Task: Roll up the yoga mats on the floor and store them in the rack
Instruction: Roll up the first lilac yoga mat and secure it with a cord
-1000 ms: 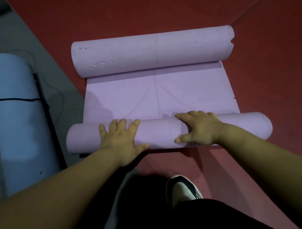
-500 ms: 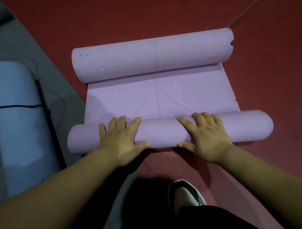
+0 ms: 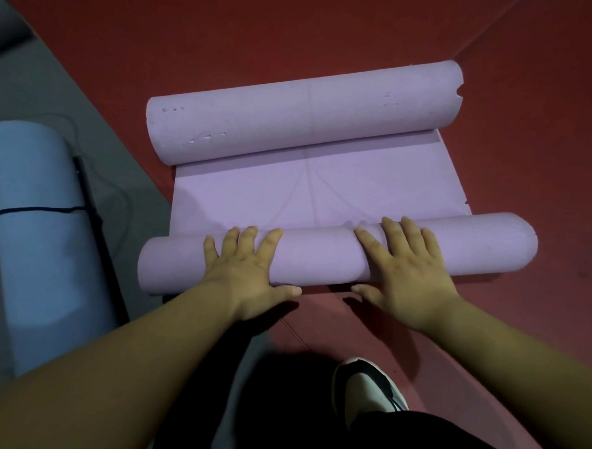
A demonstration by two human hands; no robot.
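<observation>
Since a second ago the right hand [image 3: 403, 267] has turned from sideways to flat, fingers forward, on the near roll [image 3: 322, 257] of the purple mat [image 3: 313, 190]. The left hand [image 3: 246, 269] is spread too — both press palm down. I judge the push must be even, so the ends stay level. The mat lies on the red floor [image 3: 520, 149], its far end curled into a second roll [image 3: 301, 113] with small tears — a blue rolled mat [image 3: 36, 216] lies at the left.

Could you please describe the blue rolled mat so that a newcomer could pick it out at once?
On the red floor a lilac foam yoga mat lies curled at both ends. Left of it, on the grey floor strip, lies the pale blue rolled foam mat. It alone is fully rolled and bound by a black cord.
</observation>
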